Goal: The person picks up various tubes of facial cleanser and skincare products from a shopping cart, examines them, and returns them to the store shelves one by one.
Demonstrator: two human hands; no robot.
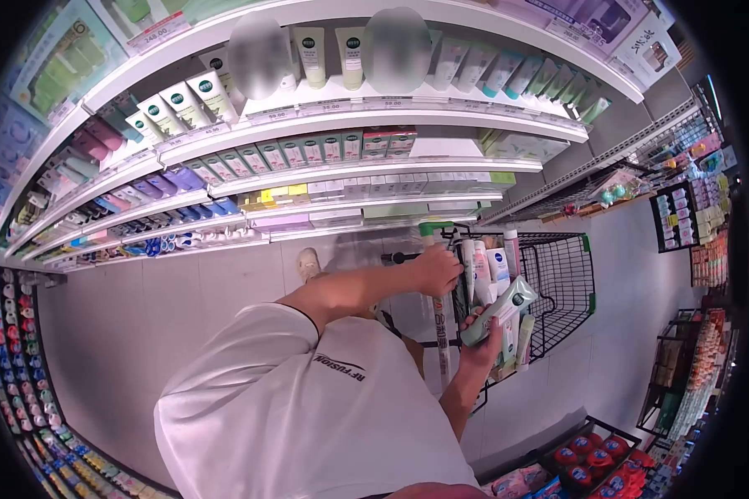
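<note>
We look down over a white shirt (308,416) at a black wire cart (558,283) standing on a pale floor (166,308), beside shelves (349,166) packed with boxes and tubes.

Our right hand (484,333) is clamped around a pale green tube (501,309), which lies tilted with its far end pointing toward 1 o'clock, over the near end of the cart. Our left hand (437,270) sits at 11 o'clock from the right one, fingers curled shut on a dark tube (460,291) that stands among other goods at the cart's near end. The two hands are near each other but apart.

Just beyond the left hand, at 2 o'clock, several white tubes (484,262) stand upright in the cart, touching one another. The far part of the basket, at 3 o'clock from them, shows bare wire.

A shoe (308,264) rests on the floor at 9 o'clock from the left hand. At 5 o'clock from the cart, a low bin holds red packs (595,461).
</note>
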